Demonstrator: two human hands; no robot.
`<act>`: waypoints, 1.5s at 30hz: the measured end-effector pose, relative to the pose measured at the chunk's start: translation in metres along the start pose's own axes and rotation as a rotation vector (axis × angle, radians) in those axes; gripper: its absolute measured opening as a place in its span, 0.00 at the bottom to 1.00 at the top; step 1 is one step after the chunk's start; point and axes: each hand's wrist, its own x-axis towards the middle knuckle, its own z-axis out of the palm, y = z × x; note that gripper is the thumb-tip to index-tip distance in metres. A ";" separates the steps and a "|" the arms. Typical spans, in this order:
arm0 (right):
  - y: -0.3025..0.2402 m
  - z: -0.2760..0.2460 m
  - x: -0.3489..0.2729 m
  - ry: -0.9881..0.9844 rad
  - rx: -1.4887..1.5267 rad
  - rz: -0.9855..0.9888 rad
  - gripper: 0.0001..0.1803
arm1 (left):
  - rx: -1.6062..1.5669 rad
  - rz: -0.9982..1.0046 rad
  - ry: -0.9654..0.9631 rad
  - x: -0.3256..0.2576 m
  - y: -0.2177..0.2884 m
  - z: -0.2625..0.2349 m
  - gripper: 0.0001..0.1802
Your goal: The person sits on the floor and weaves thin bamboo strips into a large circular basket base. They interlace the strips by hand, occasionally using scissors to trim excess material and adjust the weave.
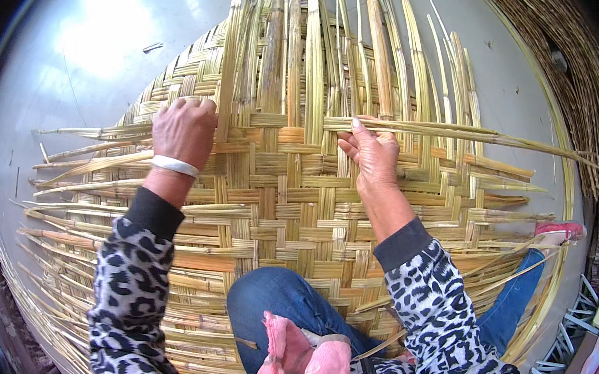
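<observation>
The hands are apart. In the head view, the right hand (375, 153) pinches a long split cane (484, 136), thumb on top and fingers below. The left hand (186, 133) is curled, knuckles up, over the mat (323, 239) beside the uprights (293, 56); its fingertips are hidden, so I cannot tell whether it grips anything.

The cane lies across the upper right of the mat, one end at the weave near the right thumb, the other reaching past the mat's edge over the grey floor (101, 69). It looks like several thin strands side by side, probably light, springy along its length and easily flattened, with a smooth, somewhat slippery skin. It may split further or crack if bent sharply. Best held flat near the weave, all strands together; the frayed outer end looks loose and perhaps sharp-edged.
</observation>
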 end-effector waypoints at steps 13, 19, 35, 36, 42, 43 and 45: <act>-0.005 -0.001 0.016 -0.071 0.075 0.123 0.12 | -0.490 -0.101 -0.373 0.015 -0.034 0.023 0.13; -0.022 -0.007 0.017 -0.169 -0.127 0.138 0.08 | -0.678 -0.055 -0.565 0.027 -0.049 0.033 0.14; -0.022 -0.005 0.009 -0.087 -0.104 0.116 0.08 | -0.750 -0.122 -0.491 0.025 -0.049 0.030 0.13; -0.022 -0.004 0.009 -0.113 -0.077 0.095 0.08 | -0.720 -0.107 -0.470 0.027 -0.049 0.029 0.13; -0.016 0.000 0.020 -0.094 0.034 0.105 0.11 | -0.661 -0.173 -0.437 0.025 -0.041 0.029 0.14; -0.014 -0.004 0.018 -0.098 0.070 0.124 0.10 | -0.676 -0.204 -0.471 0.026 -0.041 0.027 0.13; -0.012 -0.007 0.017 -0.131 0.100 0.131 0.10 | -0.706 -0.177 -0.548 0.033 -0.043 0.025 0.13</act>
